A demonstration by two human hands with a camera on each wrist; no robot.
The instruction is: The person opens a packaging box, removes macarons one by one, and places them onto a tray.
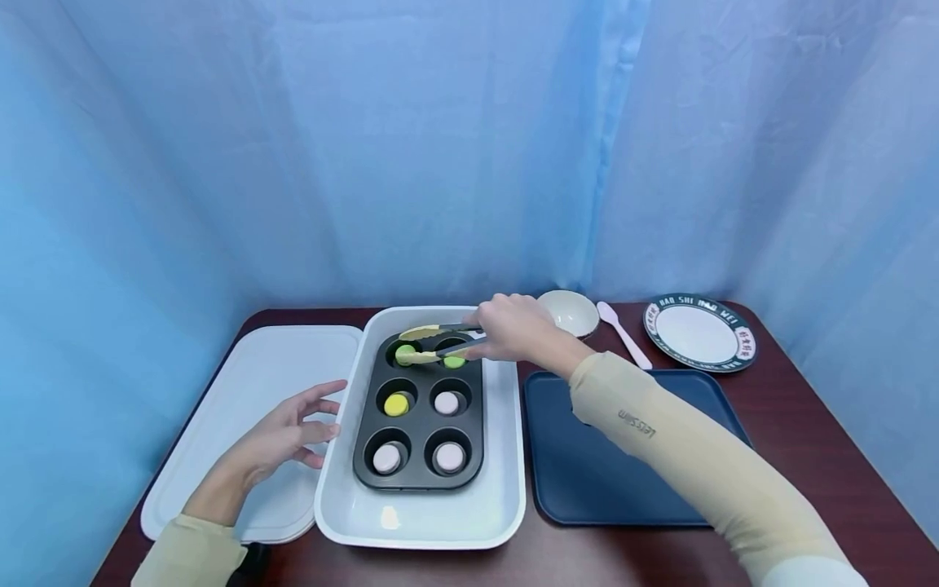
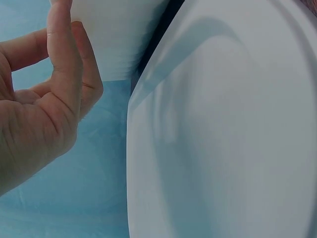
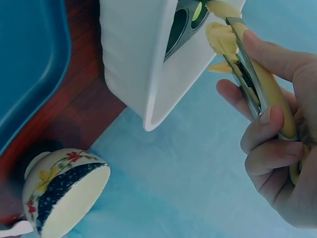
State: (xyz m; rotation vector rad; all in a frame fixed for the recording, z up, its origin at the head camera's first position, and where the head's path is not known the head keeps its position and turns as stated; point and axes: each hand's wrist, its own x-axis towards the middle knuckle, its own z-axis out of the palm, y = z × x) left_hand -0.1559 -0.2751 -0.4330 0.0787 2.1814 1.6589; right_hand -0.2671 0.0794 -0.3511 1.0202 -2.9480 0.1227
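Note:
My right hand [image 1: 511, 328] grips a pair of yellow-tipped tongs [image 3: 262, 79], whose tips reach over the back left cup of a dark muffin tin [image 1: 418, 477]. A green disc [image 1: 404, 354] lies in that cup beside the tips; whether they touch it I cannot tell. The other cups hold a second green disc [image 1: 454, 360], a yellow disc [image 1: 396, 404] and several pale pink discs [image 1: 449, 456]. The tin sits inside a white basin [image 1: 421, 530]. At the basin's left rim, my left hand [image 1: 282, 436] has its fingers loosely spread, holding nothing.
A white board [image 1: 242, 391] lies left of the basin. To the right is a dark blue tray [image 1: 601, 481]. Behind it stand a flowered bowl [image 1: 568, 312], a pale pink spoon [image 1: 623, 334] and a green-rimmed plate [image 1: 697, 330]. Blue curtains [image 1: 440, 163] hang around the table.

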